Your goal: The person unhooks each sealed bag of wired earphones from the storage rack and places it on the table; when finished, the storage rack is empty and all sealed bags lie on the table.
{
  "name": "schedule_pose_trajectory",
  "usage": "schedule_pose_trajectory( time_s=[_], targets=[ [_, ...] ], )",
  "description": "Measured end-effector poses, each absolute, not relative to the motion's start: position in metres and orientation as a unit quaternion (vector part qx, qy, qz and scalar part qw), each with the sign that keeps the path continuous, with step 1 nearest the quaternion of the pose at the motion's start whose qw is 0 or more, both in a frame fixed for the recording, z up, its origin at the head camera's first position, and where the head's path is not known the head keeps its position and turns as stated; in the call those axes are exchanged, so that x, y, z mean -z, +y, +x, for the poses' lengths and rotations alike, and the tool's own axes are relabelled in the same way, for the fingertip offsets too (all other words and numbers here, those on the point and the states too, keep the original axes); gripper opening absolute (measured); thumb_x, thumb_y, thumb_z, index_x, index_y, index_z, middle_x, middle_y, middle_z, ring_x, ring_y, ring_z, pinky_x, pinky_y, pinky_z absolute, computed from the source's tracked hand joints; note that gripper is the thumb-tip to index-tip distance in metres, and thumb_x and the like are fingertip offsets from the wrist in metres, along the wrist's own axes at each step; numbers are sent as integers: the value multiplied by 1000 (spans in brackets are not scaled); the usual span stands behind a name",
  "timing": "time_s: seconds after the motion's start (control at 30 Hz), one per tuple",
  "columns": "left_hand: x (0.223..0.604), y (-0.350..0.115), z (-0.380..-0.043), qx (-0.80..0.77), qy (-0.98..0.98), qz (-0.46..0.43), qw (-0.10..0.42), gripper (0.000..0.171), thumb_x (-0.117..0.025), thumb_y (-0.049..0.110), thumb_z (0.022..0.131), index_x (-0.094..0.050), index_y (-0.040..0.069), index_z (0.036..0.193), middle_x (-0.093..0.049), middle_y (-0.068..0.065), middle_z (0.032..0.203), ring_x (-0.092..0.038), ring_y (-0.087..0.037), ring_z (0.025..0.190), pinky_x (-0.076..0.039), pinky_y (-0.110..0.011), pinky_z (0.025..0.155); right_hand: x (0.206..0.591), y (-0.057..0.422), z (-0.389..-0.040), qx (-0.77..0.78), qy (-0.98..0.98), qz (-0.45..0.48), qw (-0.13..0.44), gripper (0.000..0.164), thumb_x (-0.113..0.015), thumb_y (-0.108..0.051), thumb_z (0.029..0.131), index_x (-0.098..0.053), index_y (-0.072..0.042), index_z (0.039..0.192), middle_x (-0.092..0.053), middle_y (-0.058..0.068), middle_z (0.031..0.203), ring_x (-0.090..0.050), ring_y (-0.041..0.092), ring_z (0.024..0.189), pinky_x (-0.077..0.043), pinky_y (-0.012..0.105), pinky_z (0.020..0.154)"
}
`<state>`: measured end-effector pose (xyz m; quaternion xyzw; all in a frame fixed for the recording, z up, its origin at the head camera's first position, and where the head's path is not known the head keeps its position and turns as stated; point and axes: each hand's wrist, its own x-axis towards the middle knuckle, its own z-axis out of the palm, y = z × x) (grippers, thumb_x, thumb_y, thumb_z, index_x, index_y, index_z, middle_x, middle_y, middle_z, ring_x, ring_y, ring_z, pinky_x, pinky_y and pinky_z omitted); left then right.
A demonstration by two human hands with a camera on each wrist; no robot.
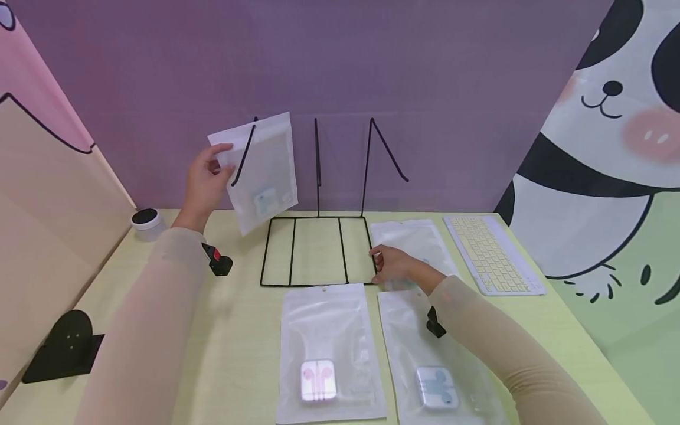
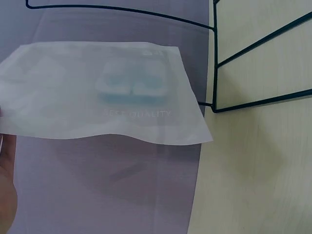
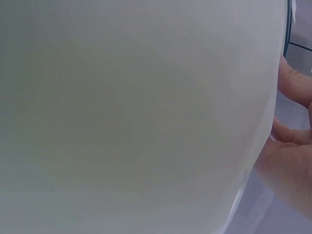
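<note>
My left hand point(image 1: 207, 180) pinches the left edge of a white zip pouch point(image 1: 268, 165) near its top. Inside, a pale blue earphone case shows faintly; "BEST QUALITY" is legible through the pouch point(image 2: 136, 113) in the left wrist view. The left prong point(image 1: 245, 152) of a black wire display rack point(image 1: 303, 285) crosses in front of the pouch's upper part, while the post behind is hidden by it. At the base's right front corner, my right hand point(image 1: 393, 264) grips the side wire with curled fingers. A blurred pale surface point(image 3: 136, 112) fills most of the right wrist view.
Two more prongs point(image 1: 390, 150) of the rack carry nothing. Pouches with a pink earphone case point(image 1: 319, 381) and a blue one point(image 1: 437, 388) lie in front; another pouch point(image 1: 411, 236) lies right of the rack. Around stand a keyboard point(image 1: 494, 254), white jar point(image 1: 147, 224) and black bracket point(image 1: 66, 348).
</note>
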<state>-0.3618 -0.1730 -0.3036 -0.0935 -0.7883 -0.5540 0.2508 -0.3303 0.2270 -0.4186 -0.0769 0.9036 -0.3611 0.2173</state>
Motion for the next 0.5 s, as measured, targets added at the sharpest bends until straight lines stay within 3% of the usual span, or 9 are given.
schedule_pose_trajectory(
  time_s=[0.5],
  targets=[
    [306, -173, -340, 571, -780, -108, 233, 45, -62, 2, 94, -55, 10, 138, -55, -14, 124, -59, -21, 99, -50, -31, 85, 420, 230, -332, 368, 902, -66, 217, 66, -76, 5, 82, -41, 4, 138, -46, 9, 102, -43, 21, 86, -39, 32, 76]
  ],
)
